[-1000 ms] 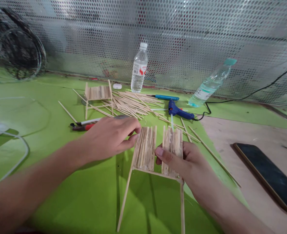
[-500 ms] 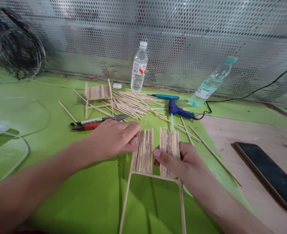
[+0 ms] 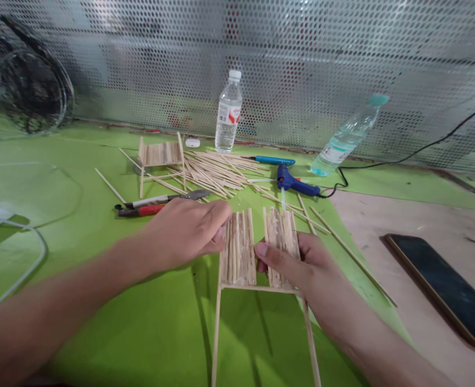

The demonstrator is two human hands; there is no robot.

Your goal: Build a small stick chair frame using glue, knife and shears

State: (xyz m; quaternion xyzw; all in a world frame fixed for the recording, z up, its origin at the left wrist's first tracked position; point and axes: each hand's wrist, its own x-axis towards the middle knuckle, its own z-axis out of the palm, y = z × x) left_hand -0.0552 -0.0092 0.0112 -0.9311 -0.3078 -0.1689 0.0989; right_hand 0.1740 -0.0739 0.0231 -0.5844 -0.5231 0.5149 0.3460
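A small frame of glued wooden sticks [image 3: 239,252] is held up in front of me, two slatted panels with a gap between them and two long stick legs pointing down toward me. My right hand [image 3: 302,263] is closed around its right panel, thumb on the near face. At the left panel's upper left edge, my left hand [image 3: 199,228] is closed with its fingers curled against the sticks; its fingertips are partly hidden. Behind the left hand lie red-handled pruning shears [image 3: 144,209]. A blue glue gun [image 3: 296,183] with a glue stick rests beyond the right panel.
A similar small stick chair [image 3: 161,154] stands at the back left beside a pile of loose sticks [image 3: 217,172]. Further back are an upright water bottle [image 3: 228,115], a tilted bottle [image 3: 346,140] and a blue-handled tool [image 3: 275,160]. A phone [image 3: 442,285] lies at right.
The stick frame has turned slightly, its legs swinging to the right. Both hands keep their grip, almost in the same place.
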